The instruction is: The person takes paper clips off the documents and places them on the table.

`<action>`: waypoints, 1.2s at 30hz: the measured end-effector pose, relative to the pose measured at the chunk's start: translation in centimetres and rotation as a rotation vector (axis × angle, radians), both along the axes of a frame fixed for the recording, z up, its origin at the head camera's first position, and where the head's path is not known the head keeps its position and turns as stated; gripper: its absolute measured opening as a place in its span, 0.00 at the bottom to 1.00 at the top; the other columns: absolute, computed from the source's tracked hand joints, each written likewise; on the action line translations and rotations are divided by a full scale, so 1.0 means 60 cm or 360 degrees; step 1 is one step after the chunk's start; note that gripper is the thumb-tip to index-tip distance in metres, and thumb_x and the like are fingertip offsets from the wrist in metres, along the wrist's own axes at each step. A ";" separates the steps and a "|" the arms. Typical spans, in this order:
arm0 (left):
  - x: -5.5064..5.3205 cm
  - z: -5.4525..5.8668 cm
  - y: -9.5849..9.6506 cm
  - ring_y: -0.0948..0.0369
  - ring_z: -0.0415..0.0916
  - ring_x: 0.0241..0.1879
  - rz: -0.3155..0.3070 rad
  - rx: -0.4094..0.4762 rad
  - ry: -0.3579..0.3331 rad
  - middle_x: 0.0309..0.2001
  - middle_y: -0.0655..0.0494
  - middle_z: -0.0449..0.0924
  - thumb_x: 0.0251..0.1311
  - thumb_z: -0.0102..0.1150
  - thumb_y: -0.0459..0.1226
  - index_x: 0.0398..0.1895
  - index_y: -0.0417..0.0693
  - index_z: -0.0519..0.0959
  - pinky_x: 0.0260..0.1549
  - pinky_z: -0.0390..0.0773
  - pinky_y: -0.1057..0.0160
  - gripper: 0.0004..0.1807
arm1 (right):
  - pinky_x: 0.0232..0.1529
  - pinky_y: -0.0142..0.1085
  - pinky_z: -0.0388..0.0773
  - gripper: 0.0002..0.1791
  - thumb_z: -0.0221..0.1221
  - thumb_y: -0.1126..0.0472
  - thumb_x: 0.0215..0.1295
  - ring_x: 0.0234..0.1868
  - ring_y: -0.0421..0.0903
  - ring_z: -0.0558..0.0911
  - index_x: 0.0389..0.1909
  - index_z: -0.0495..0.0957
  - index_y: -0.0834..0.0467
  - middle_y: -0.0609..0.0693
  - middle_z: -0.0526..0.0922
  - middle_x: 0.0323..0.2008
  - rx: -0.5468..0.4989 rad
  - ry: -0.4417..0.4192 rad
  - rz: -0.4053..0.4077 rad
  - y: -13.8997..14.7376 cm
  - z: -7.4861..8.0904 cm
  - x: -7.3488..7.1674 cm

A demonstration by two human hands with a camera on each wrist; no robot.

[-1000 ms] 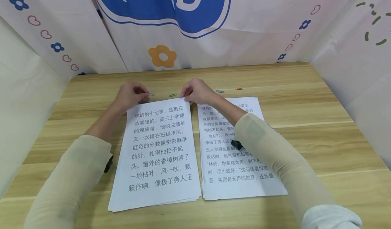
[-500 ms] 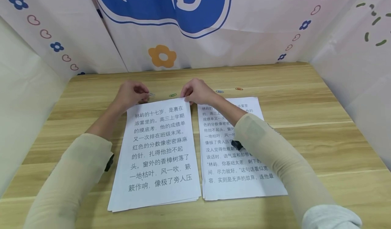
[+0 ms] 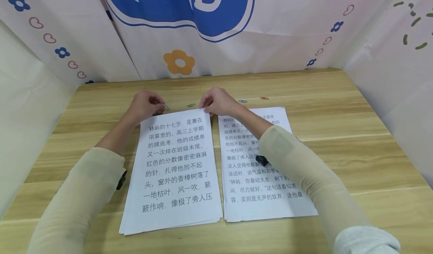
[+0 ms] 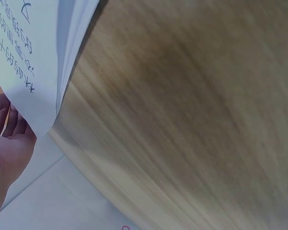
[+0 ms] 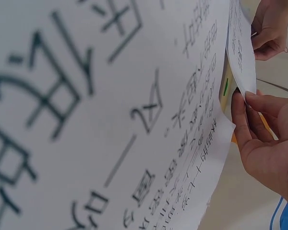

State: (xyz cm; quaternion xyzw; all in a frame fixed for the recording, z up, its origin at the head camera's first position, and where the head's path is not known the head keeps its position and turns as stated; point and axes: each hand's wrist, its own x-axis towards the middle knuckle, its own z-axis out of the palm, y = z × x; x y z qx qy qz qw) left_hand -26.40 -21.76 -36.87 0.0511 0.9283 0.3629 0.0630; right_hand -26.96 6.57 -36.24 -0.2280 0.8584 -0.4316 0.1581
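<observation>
Two stacks of printed paper lie side by side on the wooden table. At the far edge of the left stack (image 3: 177, 171), my right hand (image 3: 219, 101) pinches the upper right corner between thumb and fingers, also plain in the right wrist view. By the upper left corner, my left hand (image 3: 144, 104) pinches a small pale paper clip (image 3: 167, 107) between thumb and forefinger, its end sticking out just beyond the top edge. The right stack (image 3: 264, 205) lies partly under my right forearm. In the left wrist view, the left hand (image 4: 12, 143) shows behind the paper's corner.
Behind the stacks lie a green paper clip (image 3: 191, 105), a blue paper clip (image 3: 242, 101) and a red paper clip (image 3: 264, 98). A printed cloth (image 3: 270, 50) hangs at the table's far edge, with more white cloth at both sides.
The pale paper clip at my left fingertips has tilted, its outer end now lower and nearer the paper's edge. Both hands and both stacks stay nearly in place.
</observation>
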 end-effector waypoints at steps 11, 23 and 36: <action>-0.001 -0.003 -0.003 0.57 0.82 0.31 -0.0041 -0.0017 -0.0012 0.35 0.42 0.84 0.69 0.62 0.30 0.41 0.33 0.83 0.29 0.77 0.69 0.06 | 0.36 0.37 0.86 0.07 0.62 0.76 0.66 0.32 0.51 0.85 0.40 0.86 0.66 0.58 0.86 0.37 -0.0002 0.0007 0.0006 -0.002 0.000 0.000; -0.006 0.002 -0.001 0.54 0.75 0.35 -0.0112 -0.0148 -0.0044 0.36 0.43 0.82 0.70 0.61 0.31 0.41 0.33 0.84 0.32 0.74 0.64 0.06 | 0.36 0.37 0.86 0.07 0.62 0.76 0.66 0.31 0.49 0.84 0.41 0.86 0.66 0.58 0.87 0.36 -0.0003 0.0012 0.0016 -0.004 -0.002 -0.002; -0.013 0.001 0.002 0.53 0.74 0.36 -0.0238 -0.0267 -0.0084 0.37 0.43 0.82 0.68 0.61 0.28 0.39 0.34 0.84 0.36 0.74 0.59 0.04 | 0.35 0.37 0.85 0.07 0.62 0.76 0.66 0.30 0.50 0.83 0.41 0.86 0.66 0.57 0.87 0.36 0.0010 0.0020 0.0022 -0.004 -0.002 -0.003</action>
